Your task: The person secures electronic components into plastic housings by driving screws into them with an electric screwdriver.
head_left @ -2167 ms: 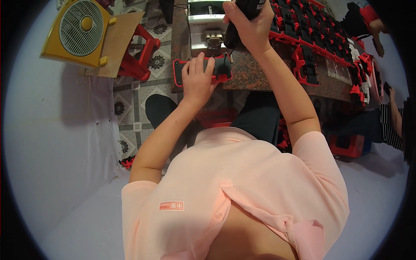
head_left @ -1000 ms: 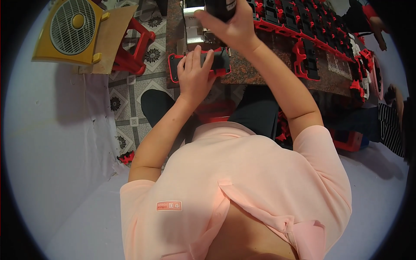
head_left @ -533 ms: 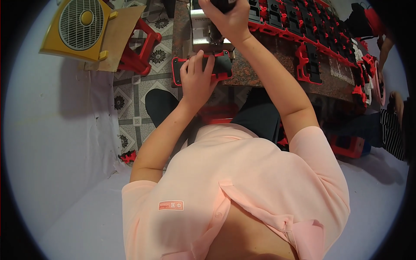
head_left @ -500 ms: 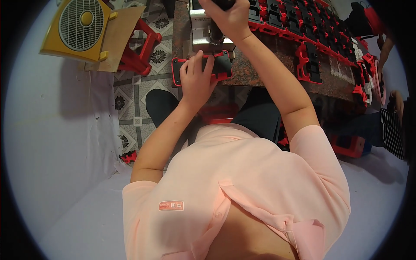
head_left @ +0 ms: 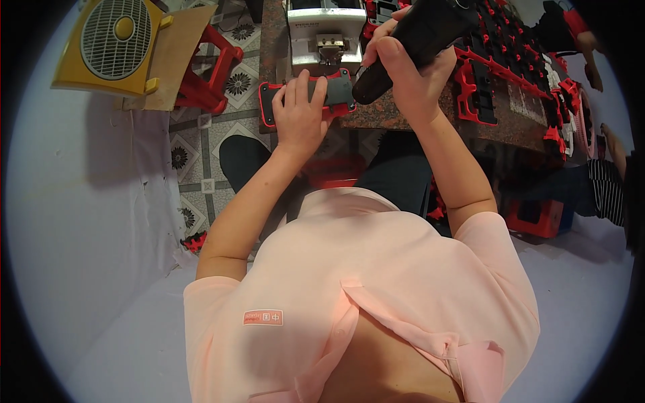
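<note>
My left hand [head_left: 299, 113] lies over a red-and-black plastic housing [head_left: 340, 91] at the table's near edge. Its fingers spread over the top, with the thumb along the right side. In my right hand [head_left: 418, 80] is a thick black power screwdriver [head_left: 430, 30], fingers wrapped round its body. One end of the tool slants down to the left, close beside the housing's right end; I cannot make out whether they touch. Just beyond the housing stands a silver box-shaped machine [head_left: 310, 41], perhaps a screw feeder, with a small metal fitting on its front.
Rows of similar red-and-black parts [head_left: 514, 57] cover the right of the speckled stone table [head_left: 383, 115]. A single one [head_left: 478, 94] lies nearer me. At the left, a yellow box fan [head_left: 114, 47] stands by cardboard on a red stool [head_left: 213, 74]. Another person's arm [head_left: 615, 144] shows far right.
My right hand has brought the screwdriver back from over the machine, down and rightward to beside the housing. My left hand stays on the housing. The view has shifted slightly.
</note>
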